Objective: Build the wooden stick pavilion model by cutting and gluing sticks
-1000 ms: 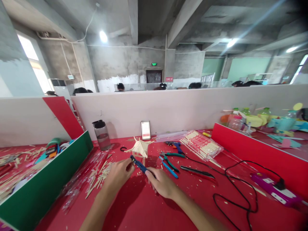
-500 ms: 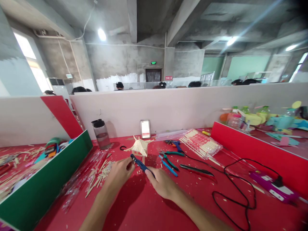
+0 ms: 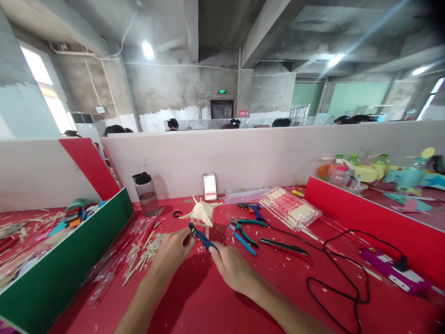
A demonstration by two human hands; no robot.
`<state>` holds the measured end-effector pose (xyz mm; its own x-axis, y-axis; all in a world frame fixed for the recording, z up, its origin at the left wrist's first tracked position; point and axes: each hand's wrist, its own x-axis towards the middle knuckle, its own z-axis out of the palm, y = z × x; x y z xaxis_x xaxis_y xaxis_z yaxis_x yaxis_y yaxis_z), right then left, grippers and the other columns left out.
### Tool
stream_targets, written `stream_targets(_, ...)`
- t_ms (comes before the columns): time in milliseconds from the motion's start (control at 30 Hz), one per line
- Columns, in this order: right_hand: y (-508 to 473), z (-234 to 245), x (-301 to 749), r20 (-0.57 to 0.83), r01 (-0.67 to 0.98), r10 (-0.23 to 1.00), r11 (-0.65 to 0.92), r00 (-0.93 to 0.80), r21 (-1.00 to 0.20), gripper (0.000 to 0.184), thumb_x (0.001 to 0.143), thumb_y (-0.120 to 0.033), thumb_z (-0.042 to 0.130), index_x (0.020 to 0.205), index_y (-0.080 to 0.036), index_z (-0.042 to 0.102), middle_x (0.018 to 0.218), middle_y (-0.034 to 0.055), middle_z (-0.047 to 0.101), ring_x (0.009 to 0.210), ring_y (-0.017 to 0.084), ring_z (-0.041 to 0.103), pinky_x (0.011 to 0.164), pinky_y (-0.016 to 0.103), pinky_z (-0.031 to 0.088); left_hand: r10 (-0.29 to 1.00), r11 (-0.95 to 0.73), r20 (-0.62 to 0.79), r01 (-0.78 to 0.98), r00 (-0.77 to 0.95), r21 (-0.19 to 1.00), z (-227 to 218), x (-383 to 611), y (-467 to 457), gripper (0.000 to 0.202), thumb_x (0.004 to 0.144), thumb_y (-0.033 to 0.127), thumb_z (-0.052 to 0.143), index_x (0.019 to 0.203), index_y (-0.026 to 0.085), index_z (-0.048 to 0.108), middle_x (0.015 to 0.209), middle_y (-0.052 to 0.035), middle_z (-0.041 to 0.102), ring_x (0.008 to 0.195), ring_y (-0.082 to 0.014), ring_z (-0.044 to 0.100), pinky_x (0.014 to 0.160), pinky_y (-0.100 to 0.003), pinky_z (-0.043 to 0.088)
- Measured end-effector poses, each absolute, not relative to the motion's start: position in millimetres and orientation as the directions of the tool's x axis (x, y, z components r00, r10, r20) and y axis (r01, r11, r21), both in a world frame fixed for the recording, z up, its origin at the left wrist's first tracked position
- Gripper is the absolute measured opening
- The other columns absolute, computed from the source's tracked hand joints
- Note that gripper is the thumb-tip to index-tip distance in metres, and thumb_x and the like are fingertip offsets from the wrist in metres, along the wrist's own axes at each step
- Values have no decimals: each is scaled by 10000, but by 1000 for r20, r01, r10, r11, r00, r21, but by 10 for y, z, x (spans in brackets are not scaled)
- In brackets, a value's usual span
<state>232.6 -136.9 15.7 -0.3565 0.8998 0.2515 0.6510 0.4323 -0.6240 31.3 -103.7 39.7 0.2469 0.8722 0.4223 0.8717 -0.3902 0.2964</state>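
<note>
My right hand (image 3: 231,266) is closed around a slim dark blue hand tool (image 3: 202,238), which slants up and left across the front of a small model pavilion. Its exact kind is unclear. My left hand (image 3: 175,246) has its fingers curled together beside the tool's far end; whatever they pinch is too small or hidden. Just beyond both hands stands the model pavilion (image 3: 201,213), made of pale thin sticks with a pointed roof and upturned corners. The tool hides part of its lower posts.
Cut sticks (image 3: 148,255) lie left. To the right are a glue gun (image 3: 255,211), green-handled pliers (image 3: 245,227), a blue pen (image 3: 245,243), black tweezers (image 3: 285,246), bagged sticks (image 3: 290,206) and a corded purple power strip (image 3: 396,269). Behind stand a bottle (image 3: 146,195) and phone (image 3: 210,187).
My right hand and the blue tool have shifted very slightly. My left hand and the pavilion look the same.
</note>
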Motion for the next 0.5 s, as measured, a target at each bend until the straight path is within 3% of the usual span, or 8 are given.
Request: stream_targets(500, -1332, 120, 2308, 202, 761, 930, 366, -306, -536, 450, 1043, -395, 259, 971, -163, 639, 836, 115, 734, 777, 236, 704, 585, 270, 325, 857, -407, 439, 876, 269, 259, 329, 272, -986, 198, 869, 231, 456, 766, 194, 621, 644, -13, 666, 520, -143, 561, 539, -248, 288)
